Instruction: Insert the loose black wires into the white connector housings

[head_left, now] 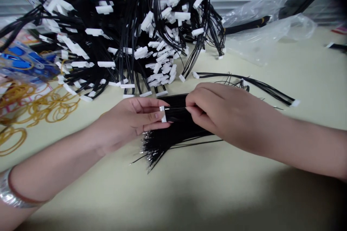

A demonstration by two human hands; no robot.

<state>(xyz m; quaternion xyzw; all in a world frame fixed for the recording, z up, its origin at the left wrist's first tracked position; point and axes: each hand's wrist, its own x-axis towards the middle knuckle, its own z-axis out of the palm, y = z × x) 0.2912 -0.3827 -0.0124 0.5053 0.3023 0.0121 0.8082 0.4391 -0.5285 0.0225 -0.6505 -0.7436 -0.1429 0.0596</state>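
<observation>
My left hand point(130, 119) pinches a small white plastic connector point(162, 114) between thumb and fingertips. My right hand point(214, 110) pinches a thin black wire point(176, 108), whose tip reaches the connector. Beneath both hands lies a bundle of black wires point(179, 130), with bare crimped metal ends fanning out toward me at the lower left. My fingers hide the wire's tip where it meets the connector. To the right of my right hand lies a looser bunch of black wires point(260, 86) ending in a white connector point(295, 103).
A large heap of black wire harnesses with white connectors point(121, 32) fills the back of the cream table point(217, 187). Yellow rubber bands point(46, 106) and a blue-printed packet point(24, 61) lie at the left. A clear plastic bag point(265, 36) lies at the back right.
</observation>
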